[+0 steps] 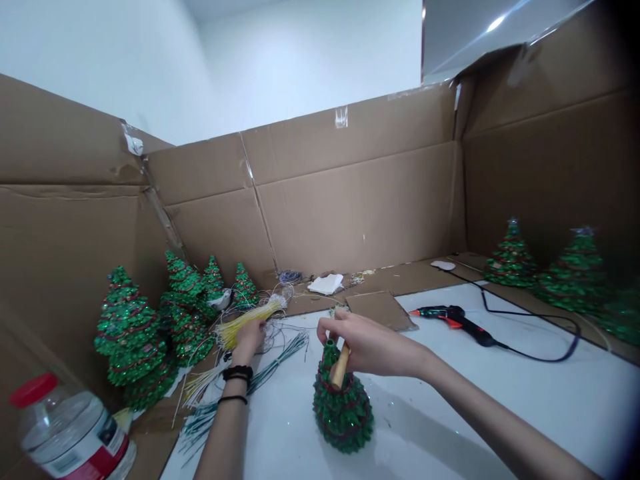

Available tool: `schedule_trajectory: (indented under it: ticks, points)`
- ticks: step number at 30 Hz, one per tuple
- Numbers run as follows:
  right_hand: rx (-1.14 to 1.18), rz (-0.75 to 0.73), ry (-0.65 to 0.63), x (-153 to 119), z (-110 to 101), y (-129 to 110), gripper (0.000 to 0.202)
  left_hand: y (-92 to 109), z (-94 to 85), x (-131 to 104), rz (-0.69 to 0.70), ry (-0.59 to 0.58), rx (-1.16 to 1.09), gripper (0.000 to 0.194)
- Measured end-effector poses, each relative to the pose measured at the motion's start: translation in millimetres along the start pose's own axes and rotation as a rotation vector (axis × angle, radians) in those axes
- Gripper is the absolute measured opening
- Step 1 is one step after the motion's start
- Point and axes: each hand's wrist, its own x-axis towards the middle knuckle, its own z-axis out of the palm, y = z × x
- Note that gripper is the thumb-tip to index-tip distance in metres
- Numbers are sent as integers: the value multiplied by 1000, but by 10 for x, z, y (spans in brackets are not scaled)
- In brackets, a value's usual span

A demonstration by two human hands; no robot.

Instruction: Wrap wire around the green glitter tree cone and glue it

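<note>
A small green tree [345, 417] with dark red garland stands upright on the white board, near its middle. Above and behind its tip is my right hand [353, 337], its fingers curled and wrapped round a short wooden stick [341, 368] that slants down in front of the tree. Farther left, my left hand [250, 335] rests at a bundle of yellow wires [255, 319]; its fingertips are hidden, so I cannot make out its grip. Green wires [280, 360] lie beside my left wrist, which wears black bands.
Several green trees [129, 327] stand at the left, and more trees [511, 260] at the right. A glue gun [457, 321] with a black cord lies on the right. A red-capped bottle [70, 427] is front left. Cardboard walls [360, 207] enclose the board.
</note>
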Motion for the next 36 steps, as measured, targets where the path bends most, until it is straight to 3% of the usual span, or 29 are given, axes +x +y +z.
schedule_trajectory:
  ticks: [3, 7, 15, 21, 27, 32, 36]
  points:
    - [28, -9, -27, -10, -28, -25, 35, 1, 107, -32, -1, 23, -20, 28]
    - [136, 9, -51, -51, -107, -63, 18, -23, 104, -30, 37, 43, -47, 21]
    - [129, -42, 107, -118, -198, -23, 18, -88, 16, 38, 108, 42, -142, 19]
    - [125, -63, 173, -116, -221, -14, 17, -94, -237, 83, 196, 48, -275, 24]
    - [163, -99, 248, -101, -210, -2, 18, 0, -447, 36, 194, -55, -340, 34]
    - [197, -125, 286, -83, -198, -32, 16, 188, -335, 21, 301, -125, -388, 22]
    - [188, -136, 292, -78, -202, -57, 15, 198, -135, 40, 346, -97, -444, 23]
